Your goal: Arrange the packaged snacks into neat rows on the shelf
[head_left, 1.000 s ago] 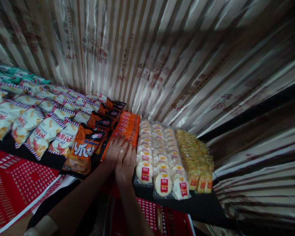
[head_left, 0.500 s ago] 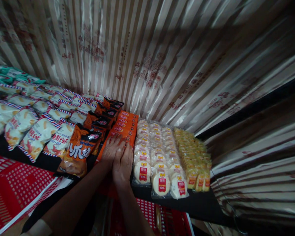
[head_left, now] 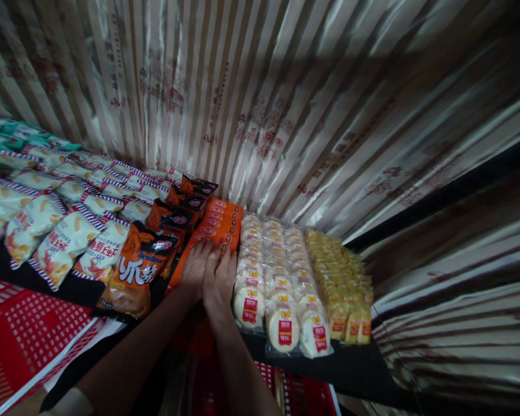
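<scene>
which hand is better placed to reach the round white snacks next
Probably the right hand: it lies on the orange packs, next to the round white snacks, while the left hand sits on its other side, nearer the orange-and-black bags.

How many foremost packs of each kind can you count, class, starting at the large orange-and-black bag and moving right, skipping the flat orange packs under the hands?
Orange-and-black snack bag: 1
Round white rice crackers: 3
Yellow-wrapped snack packs: 3
Total: 7
</scene>
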The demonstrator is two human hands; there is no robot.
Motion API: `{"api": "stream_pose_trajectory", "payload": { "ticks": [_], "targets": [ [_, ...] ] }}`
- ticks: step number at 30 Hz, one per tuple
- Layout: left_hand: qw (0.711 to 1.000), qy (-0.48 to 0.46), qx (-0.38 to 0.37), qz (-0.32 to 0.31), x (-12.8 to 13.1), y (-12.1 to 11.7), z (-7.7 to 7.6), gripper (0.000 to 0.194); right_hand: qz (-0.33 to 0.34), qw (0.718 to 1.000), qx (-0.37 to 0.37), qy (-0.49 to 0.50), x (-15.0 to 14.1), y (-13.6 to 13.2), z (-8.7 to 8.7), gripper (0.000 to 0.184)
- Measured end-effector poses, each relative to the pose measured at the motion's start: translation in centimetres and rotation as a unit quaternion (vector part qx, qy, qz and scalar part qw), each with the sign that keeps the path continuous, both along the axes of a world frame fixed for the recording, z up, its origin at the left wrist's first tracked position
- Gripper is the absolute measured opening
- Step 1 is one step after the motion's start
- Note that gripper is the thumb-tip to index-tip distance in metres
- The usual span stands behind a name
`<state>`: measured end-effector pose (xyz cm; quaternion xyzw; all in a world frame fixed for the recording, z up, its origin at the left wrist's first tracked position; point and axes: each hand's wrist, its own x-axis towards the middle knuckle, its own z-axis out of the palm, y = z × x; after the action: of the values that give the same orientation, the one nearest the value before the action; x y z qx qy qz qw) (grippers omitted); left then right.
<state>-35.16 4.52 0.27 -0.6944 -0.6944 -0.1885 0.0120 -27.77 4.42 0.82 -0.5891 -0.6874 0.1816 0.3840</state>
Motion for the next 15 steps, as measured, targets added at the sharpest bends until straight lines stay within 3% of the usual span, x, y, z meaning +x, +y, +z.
{"api": "stream_pose_trajectory", "payload": {
  "ticks": [5,15],
  "targets": [
    [0.999,-0.005,-0.016,0.028,0.5,0.6,0.3,0.031,-0.012,1.000,-0.006,-0.017,-0.2,0.7,0.1,0.067],
    [1.000,0.007,-0.016,0.022,0.7,0.6,0.4,0.031,-0.036,0.999,0.010,0.010,-0.6,1.4,-0.5,0.066]
  ]
}}
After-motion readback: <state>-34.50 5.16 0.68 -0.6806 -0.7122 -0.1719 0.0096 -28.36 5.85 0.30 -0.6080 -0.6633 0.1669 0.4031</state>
